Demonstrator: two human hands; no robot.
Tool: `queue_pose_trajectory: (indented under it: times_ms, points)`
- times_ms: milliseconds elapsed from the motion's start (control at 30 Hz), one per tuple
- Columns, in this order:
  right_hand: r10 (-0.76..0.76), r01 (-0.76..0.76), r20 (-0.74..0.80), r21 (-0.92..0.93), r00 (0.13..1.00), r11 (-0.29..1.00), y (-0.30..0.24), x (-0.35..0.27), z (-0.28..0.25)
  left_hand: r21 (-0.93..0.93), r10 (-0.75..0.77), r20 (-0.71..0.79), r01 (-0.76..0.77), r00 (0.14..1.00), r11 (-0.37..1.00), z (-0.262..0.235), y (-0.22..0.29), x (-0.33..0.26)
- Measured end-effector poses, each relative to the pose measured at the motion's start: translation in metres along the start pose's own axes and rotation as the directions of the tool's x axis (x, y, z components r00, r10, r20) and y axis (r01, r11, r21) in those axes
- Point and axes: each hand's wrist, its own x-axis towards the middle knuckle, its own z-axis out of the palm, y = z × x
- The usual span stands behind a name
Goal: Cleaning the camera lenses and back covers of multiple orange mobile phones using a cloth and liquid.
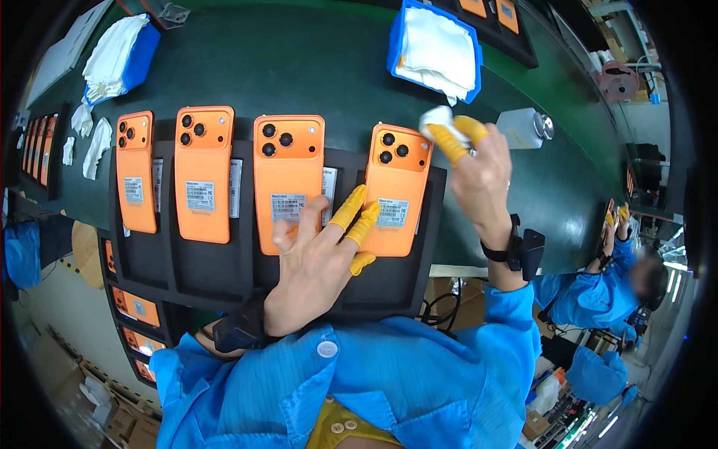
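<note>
Four orange smartphones lie back up along a black tray (pixel 351 168). My left hand (pixel 310 262), with yellow finger cots on several fingers, is spread over the tray. Its covered fingertips reach the left edge of the rightmost phone (pixel 404 176), and its bare fingers lie over the lower part of the neighbouring phone (pixel 288 168). Above and right of the rightmost phone, my right hand (pixel 479 165) pinches a folded white cloth (pixel 436 120) between yellow-covered fingers. Further left are two more phones, one (pixel 202 165) beside the other (pixel 136 168). Each phone back carries a pale label.
Blue bins of white cloths stand at the far middle (pixel 477 71) and far left (pixel 146 56). A pale bottle with a metal cap (pixel 520 129) is right of my right hand. Crumpled cloths (pixel 97 150) lie at left. Another person (pixel 598 284) works at far right.
</note>
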Motion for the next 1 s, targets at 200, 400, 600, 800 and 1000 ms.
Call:
queue_pose_trajectory:
  times_ms: [200, 400, 600, 800, 1000]
  points:
    - [-0.254, 0.243, 0.047, 0.168, 0.966, 0.955, -0.023, 0.017, 0.021, 0.015, -0.010, -0.013, 0.011, 1.000, 1.000, 0.001, -0.001, -0.001]
    - [-0.235, 0.238, -0.038, 0.116, 0.971, 0.964, -0.015, 0.009, 0.010, 0.010, -0.005, 0.009, 0.005, 1.000, 1.000, 0.000, -0.001, -0.001]
    - [-0.266, 0.263, 0.021, 0.113, 0.964, 0.958, -0.025, 0.024, 0.017, 0.001, -0.014, 0.008, 0.014, 1.000, 1.000, 0.001, -0.003, -0.002]
    - [-0.292, 0.295, -0.045, 0.126, 0.955, 0.947, -0.022, 0.009, 0.011, -0.022, 0.003, -0.025, -0.003, 1.000, 1.000, 0.004, -0.001, -0.001]
    - [-0.267, 0.266, -0.002, 0.103, 0.964, 0.959, -0.024, 0.021, 0.015, 0.011, -0.001, -0.015, 0.001, 1.000, 1.000, 0.001, -0.002, -0.001]
